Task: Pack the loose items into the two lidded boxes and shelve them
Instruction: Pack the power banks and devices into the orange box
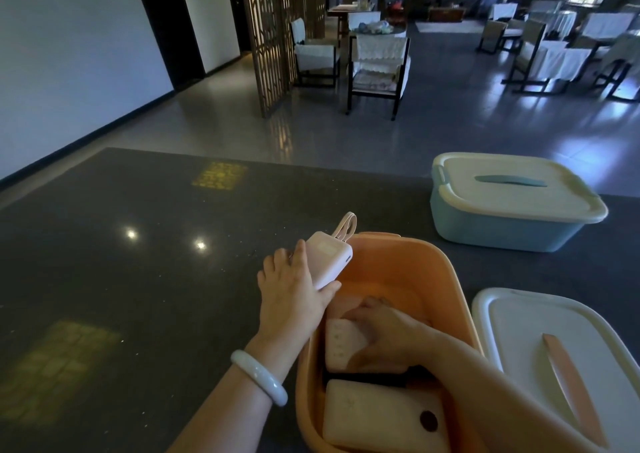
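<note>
left grip held a pink power bank over the orange box

the left grip was closed around the pink power bank, with the thumb on one side and the fingers on the other. the power bank sat tilted at the far left rim of the orange box, partly over the tabletop. a little pink strap stuck up from its far end. a white bangle was on the left wrist.

the right grip was down inside the orange box. its fingers were bent over a small cream power bank and held it. this part was a bit blurry. a big cream power bank with a dark round spot lay in the near end of the box. a dark thing lay between the two; what it was could not be told.

the orange box had no lid on. a white lid with an orange handle lay flat on the tabletop, just to the right of the box. a blue box stood farther back on the right, and its cream lid was on.

the tabletop was dark and shiny with spots of light on it. behind it were chairs and a wooden screen.
</note>
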